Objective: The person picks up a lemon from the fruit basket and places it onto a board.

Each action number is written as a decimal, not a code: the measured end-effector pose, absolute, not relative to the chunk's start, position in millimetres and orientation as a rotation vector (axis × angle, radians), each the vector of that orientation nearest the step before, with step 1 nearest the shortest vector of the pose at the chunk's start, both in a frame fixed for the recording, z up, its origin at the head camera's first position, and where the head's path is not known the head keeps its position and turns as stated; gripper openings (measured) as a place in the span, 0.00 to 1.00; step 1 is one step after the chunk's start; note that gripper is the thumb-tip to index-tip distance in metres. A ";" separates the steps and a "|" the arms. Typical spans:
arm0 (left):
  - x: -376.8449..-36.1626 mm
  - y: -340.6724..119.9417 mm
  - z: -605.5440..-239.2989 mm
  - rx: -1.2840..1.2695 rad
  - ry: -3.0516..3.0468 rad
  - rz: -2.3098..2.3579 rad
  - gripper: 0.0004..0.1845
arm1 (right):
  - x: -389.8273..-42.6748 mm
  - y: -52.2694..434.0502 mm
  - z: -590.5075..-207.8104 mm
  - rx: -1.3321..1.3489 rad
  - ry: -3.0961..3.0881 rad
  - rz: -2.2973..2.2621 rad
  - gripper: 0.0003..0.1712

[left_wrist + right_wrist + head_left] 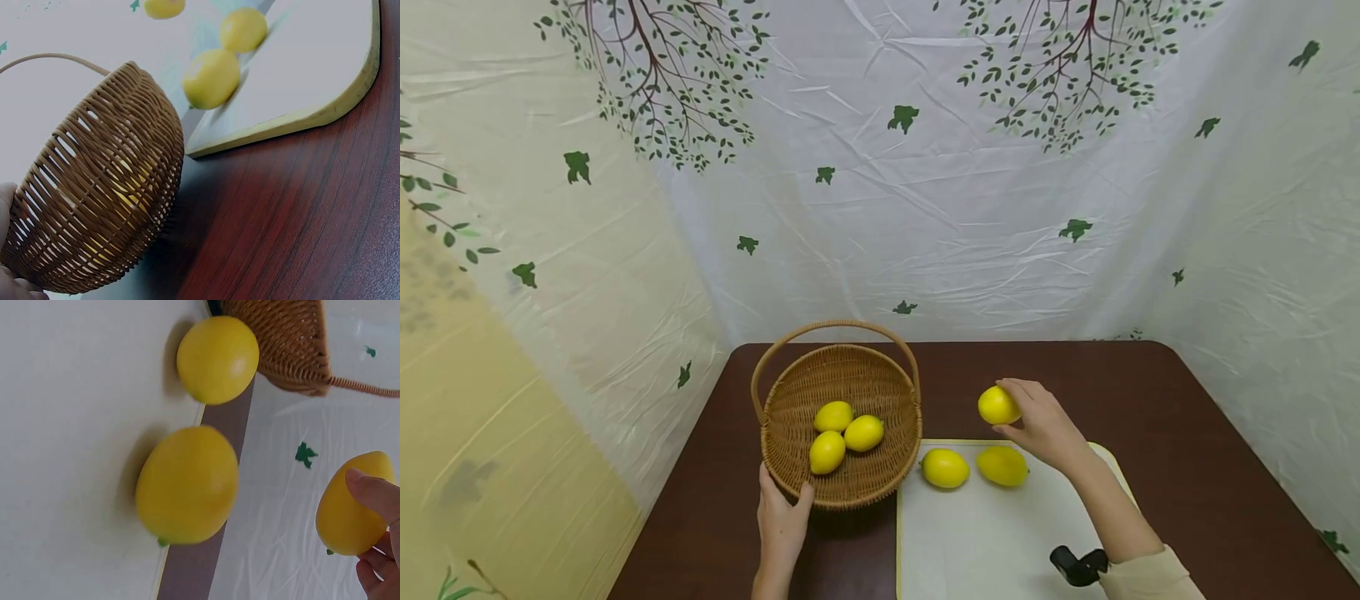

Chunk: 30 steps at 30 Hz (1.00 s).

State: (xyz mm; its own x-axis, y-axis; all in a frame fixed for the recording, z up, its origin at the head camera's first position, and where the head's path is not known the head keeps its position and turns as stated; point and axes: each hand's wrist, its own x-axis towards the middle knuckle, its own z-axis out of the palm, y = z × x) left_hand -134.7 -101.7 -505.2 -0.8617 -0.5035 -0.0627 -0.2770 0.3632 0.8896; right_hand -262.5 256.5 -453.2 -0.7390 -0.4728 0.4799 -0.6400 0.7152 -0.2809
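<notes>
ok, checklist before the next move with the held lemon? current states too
1. Right hand grips the held lemon: ok.
2. Left hand steadies the basket at its near edge: ok.
3. Basket opening unblocked: ok, three lemons inside, room around them.
4. Held lemon over basket: not ok, off to its right.
5. Basket resting on table: cannot tell, it's tilted and contact is unclear.
</notes>
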 end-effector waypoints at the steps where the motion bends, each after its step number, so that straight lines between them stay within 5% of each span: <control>1: -134.8 -101.9 -505.1 0.702 -2.408 -1.502 0.47 | -262.1 260.1 -454.4 0.851 -2.549 0.616 0.38; 30: -136.7 -102.6 -506.8 0.741 -2.445 -1.474 0.49 | -237.2 328.8 -511.0 0.640 -2.695 0.635 0.34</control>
State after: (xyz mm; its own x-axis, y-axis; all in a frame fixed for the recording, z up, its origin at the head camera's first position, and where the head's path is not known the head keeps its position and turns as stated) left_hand -136.7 -102.6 -506.8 -0.8565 -0.5081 -0.0906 -0.3172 0.3798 0.8690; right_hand -237.2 328.8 -511.0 -0.8562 -0.3518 0.3783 -0.4837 0.8031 -0.3480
